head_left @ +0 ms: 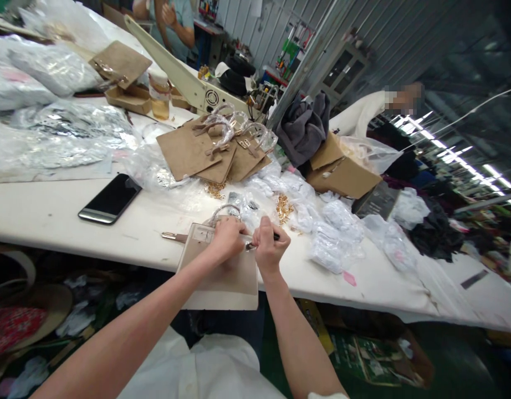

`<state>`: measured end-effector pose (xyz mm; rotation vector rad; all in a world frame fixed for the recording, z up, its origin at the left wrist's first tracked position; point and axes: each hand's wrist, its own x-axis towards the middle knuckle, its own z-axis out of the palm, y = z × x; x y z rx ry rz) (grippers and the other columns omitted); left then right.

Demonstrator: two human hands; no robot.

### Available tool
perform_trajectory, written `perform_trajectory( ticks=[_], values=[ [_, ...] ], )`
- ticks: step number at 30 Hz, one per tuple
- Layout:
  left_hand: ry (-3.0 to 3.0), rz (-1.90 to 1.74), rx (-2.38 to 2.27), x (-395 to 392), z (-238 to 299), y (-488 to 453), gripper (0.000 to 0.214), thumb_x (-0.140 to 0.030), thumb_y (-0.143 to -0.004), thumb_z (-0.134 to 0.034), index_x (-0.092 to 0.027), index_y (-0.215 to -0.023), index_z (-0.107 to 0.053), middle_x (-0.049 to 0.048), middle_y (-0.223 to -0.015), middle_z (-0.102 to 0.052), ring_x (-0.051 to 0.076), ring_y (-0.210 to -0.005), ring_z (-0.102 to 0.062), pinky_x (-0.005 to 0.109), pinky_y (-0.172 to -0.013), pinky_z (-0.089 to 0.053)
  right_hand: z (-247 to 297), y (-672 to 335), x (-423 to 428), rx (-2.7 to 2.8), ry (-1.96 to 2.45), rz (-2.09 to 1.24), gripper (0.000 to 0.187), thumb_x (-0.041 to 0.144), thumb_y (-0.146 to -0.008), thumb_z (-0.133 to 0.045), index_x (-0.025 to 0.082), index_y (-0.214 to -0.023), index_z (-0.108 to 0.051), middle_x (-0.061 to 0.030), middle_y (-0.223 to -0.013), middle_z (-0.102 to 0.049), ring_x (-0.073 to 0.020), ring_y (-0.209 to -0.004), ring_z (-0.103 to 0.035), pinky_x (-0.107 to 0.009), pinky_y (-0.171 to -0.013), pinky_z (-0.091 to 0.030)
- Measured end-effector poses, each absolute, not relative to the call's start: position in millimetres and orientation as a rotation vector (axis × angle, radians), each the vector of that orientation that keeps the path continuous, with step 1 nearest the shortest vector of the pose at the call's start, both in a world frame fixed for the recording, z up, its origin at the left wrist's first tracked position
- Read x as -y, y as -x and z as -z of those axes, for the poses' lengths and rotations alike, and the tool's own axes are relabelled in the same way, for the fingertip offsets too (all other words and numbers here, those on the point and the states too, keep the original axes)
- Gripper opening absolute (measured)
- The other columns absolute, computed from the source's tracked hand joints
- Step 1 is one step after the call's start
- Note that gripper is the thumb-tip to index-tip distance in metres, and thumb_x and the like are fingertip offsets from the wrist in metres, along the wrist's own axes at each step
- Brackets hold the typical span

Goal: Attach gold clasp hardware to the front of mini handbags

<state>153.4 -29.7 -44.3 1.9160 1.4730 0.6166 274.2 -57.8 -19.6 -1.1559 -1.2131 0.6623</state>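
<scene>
A beige, flat bag panel (222,277) hangs partly over the table's front edge. My left hand (228,238) is closed on its upper edge, near a wrapped loop handle (225,210). A strap with a gold buckle (172,236) sticks out to the left of the panel. Right beside it, my right hand (270,241) is wrapped around a slim tool with a dark handle (276,236). The tool's working end is close to my left fingers, and its exact kind is hard to make out. Small gold metal pieces (284,209) lie in a pile beyond my hands.
A phone (110,199) lies at left on the white table (51,216). Behind my hands are stacked brown bag panels (189,149), a jar (159,97) and a cream machine arm (172,61). Plastic bags (336,235) and a cardboard box (342,169) sit to the right. Other people are farther back.
</scene>
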Motion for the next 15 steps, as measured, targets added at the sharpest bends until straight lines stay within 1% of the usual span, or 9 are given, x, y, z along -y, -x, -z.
perform_trajectory(
  ticks=[3, 5, 7, 9, 10, 12, 15],
  values=[
    [-1.891, -0.649, -1.347, 28, 37, -143, 0.028, -0.006, -0.075, -0.073, -0.019, -0.097, -0.084, 0.0096, -0.108, -0.078, 0.030, -0.111, -0.066, 0.039, -0.102, -0.051, 17, -274, 61, 1.209, 1.139, -0.656, 0.065, 0.063, -0.104, -0.067, 0.025, -0.055, -0.047, 0.0032, -0.050, -0.043, -0.0131, -0.045, -0.042, -0.029, -0.047, -0.040],
    [-1.895, -0.756, -1.270, 30, 24, -123, 0.026, -0.005, -0.074, -0.072, -0.020, -0.093, -0.082, 0.0076, -0.111, -0.079, 0.027, -0.110, -0.069, 0.036, -0.104, -0.052, 15, -275, 62, 1.206, 1.136, -0.649, 0.065, 0.062, -0.105, -0.065, 0.024, -0.054, -0.048, 0.0028, -0.050, -0.044, -0.0129, -0.045, -0.042, -0.028, -0.047, -0.039],
    [-1.906, -0.936, -1.251, 35, 8, -92, 0.018, -0.010, -0.079, -0.071, -0.021, -0.090, -0.079, 0.0070, -0.118, -0.078, 0.026, -0.117, -0.068, 0.037, -0.111, -0.049, 15, -275, 62, 1.228, 1.143, -0.645, 0.066, 0.061, -0.105, -0.065, 0.023, -0.054, -0.049, 0.0022, -0.050, -0.047, -0.0127, -0.045, -0.043, -0.028, -0.048, -0.039],
    [-1.921, -1.055, -1.318, 40, -8, -55, 0.011, -0.020, -0.086, -0.069, -0.022, -0.093, -0.078, 0.0068, -0.120, -0.077, 0.027, -0.119, -0.067, 0.040, -0.114, -0.048, 14, -276, 59, 1.240, 1.135, -0.656, 0.065, 0.059, -0.104, -0.069, 0.023, -0.054, -0.050, 0.0021, -0.050, -0.048, -0.0124, -0.045, -0.043, -0.027, -0.047, -0.037],
    [-1.912, -1.055, -1.390, 42, -14, -37, 0.014, -0.026, -0.088, -0.069, -0.023, -0.097, -0.079, 0.0068, -0.119, -0.077, 0.027, -0.118, -0.067, 0.041, -0.114, -0.048, 12, -276, 57, 1.227, 1.121, -0.683, 0.064, 0.058, -0.103, -0.071, 0.023, -0.054, -0.051, 0.0025, -0.049, -0.047, -0.0120, -0.045, -0.042, -0.027, -0.046, -0.036],
    [-1.822, -0.947, -1.519, 46, -18, -7, 0.026, -0.036, -0.088, -0.069, -0.022, -0.108, -0.080, 0.0076, -0.117, -0.078, 0.029, -0.114, -0.068, 0.043, -0.109, -0.051, 6, -275, 51, 1.158, 1.082, -0.765, 0.061, 0.057, -0.099, -0.076, 0.023, -0.056, -0.051, 0.0040, -0.049, -0.045, -0.0109, -0.042, -0.038, -0.026, -0.041, -0.030],
    [-1.664, -0.763, -1.526, 52, -1, 13, 0.045, -0.045, -0.085, -0.070, -0.018, -0.121, -0.079, 0.0111, -0.125, -0.079, 0.031, -0.112, -0.070, 0.042, -0.102, -0.055, -10, -265, 46, 1.040, 1.015, -0.783, 0.061, 0.055, -0.097, -0.078, 0.023, -0.056, -0.047, 0.0051, -0.048, -0.042, -0.0100, -0.040, -0.034, -0.026, -0.038, -0.025]
  ],
)
